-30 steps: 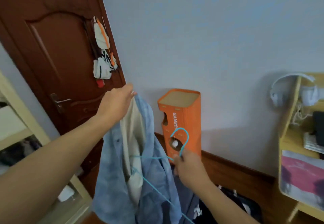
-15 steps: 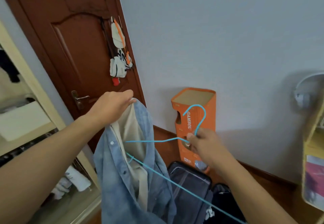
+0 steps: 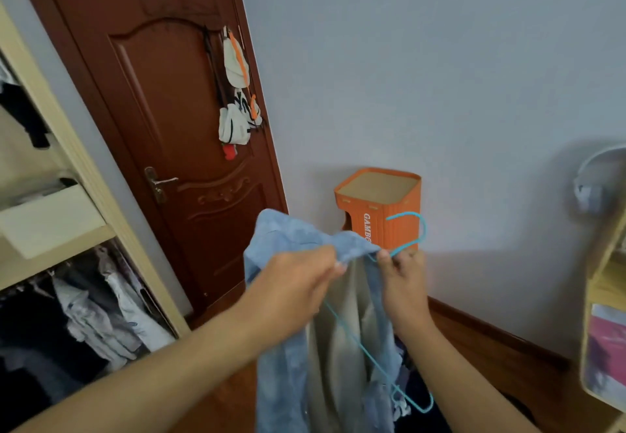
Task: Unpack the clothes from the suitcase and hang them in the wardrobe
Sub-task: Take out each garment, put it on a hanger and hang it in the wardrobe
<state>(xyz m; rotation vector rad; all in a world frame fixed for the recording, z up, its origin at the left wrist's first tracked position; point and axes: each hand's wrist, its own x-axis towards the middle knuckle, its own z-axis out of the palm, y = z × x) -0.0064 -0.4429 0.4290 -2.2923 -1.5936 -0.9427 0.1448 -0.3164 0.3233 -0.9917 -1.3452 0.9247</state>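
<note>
Shirt: the blue shirt (image 3: 291, 348) hangs in the air in front of the person, low in the middle of the view, with a cream lining showing inside.
Hanger: the thin blue hanger (image 3: 411, 233) has its hook up at 12 o'clock; one arm slants down inside the shirt toward 5 o'clock.
Left hand: the left hand (image 3: 291, 294) pinches the shirt collar, fingers clenched on the cloth.
Right hand: the right hand (image 3: 403, 280) pinches the hanger just under the hook, touching the collar edge.
Key spot: the hands are close together, and the collar lies between them.
Wardrobe: the wardrobe (image 3: 84, 168) is at 9 o'clock, well apart, with clothes on its rail.
Nearer hand: I think the left hand is nearer the wardrobe, but the right hand holds the hook.
</note>
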